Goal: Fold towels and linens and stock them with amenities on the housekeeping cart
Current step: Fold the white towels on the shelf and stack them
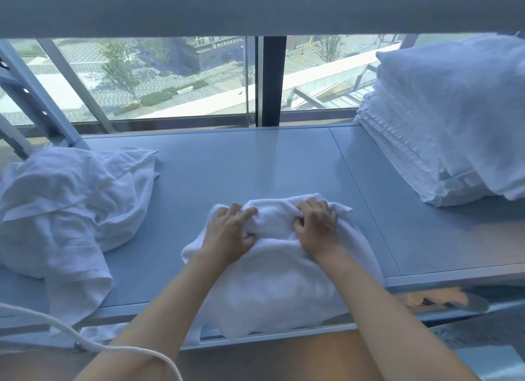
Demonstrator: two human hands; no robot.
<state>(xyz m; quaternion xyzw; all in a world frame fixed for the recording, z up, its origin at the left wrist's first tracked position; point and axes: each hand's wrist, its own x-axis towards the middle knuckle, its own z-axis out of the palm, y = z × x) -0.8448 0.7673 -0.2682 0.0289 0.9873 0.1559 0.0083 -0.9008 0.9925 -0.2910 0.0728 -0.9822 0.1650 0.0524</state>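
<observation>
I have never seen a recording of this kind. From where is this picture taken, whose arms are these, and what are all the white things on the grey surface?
There is no machine here. A person wears a wide-angle camera on the head, so you look forward and down along that person's own bare arms.

The grey surface is a flat shelf standing in front of a large window. The left hand and the right hand both grip a bunched part of a white towel; its near part hangs over the front edge of the shelf.

To the left lies a crumpled heap of white linen, not yet folded. At the far right stands a neat stack of folded towels. A white cord runs across the lower left corner; I cannot tell what it belongs to.
</observation>
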